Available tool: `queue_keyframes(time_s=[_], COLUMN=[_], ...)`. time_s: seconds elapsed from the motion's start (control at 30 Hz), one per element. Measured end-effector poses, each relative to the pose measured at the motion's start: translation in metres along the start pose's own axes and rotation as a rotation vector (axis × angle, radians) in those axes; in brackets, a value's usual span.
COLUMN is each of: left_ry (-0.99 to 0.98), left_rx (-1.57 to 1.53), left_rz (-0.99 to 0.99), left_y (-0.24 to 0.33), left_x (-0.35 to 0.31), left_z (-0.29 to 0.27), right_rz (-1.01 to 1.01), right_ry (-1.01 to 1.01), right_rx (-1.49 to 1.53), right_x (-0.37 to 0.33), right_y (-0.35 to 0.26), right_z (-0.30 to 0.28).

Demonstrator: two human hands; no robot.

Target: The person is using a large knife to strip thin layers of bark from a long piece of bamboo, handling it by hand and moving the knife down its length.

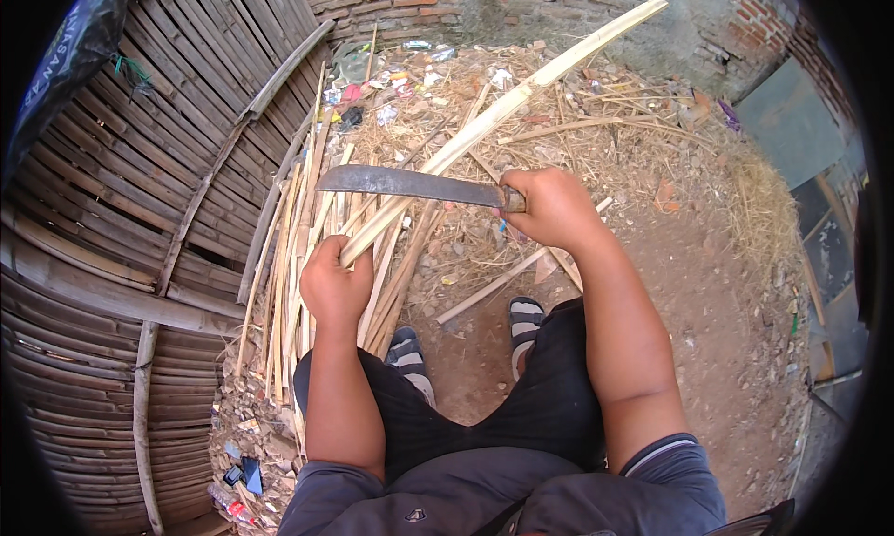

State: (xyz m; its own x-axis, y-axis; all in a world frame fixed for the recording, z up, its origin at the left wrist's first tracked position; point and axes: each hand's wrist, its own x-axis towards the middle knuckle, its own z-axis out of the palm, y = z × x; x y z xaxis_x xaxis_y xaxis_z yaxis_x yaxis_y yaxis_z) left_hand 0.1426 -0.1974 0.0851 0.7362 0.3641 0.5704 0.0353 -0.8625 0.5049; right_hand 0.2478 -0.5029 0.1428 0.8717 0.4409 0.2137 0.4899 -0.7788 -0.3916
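A long pale bamboo strip (484, 120) slants up and away to the right, its near end in my left hand (337, 280), which is closed round it. My right hand (548, 208) grips the short wooden handle of a machete (410, 182). The broad dark blade points left and crosses over the strip a little beyond my left fist. Whether the edge touches the strip, I cannot tell. Under the blade and beside my left hand lies a pile of split bamboo strips (289, 284).
On the left stands a bamboo slat wall (102, 210); a brick wall (521, 19) closes the back. Shavings and litter (428, 89) cover the far ground. A few loose strips (494, 286) lie near my feet. Grey panels (792, 126) lean at the right.
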Motion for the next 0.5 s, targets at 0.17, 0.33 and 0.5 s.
queue_keyframes(time_s=[0.17, 0.33, 0.5], left_ry=[0.029, -0.003, -0.012], left_rx=[0.039, 0.062, 0.04], left_rz=[0.019, 0.005, -0.021], left_y=[0.005, 0.005, 0.006], left_x=[0.003, 0.003, 0.003], left_z=[-0.002, 0.0, -0.007], right_rz=[0.308, 0.213, 0.025], right_ry=[0.149, 0.127, -0.041], right_rx=[0.275, 0.236, 0.11], right_x=[0.009, 0.003, 0.0], right_y=[0.051, 0.041, 0.005], right_z=[-0.01, 0.005, -0.001])
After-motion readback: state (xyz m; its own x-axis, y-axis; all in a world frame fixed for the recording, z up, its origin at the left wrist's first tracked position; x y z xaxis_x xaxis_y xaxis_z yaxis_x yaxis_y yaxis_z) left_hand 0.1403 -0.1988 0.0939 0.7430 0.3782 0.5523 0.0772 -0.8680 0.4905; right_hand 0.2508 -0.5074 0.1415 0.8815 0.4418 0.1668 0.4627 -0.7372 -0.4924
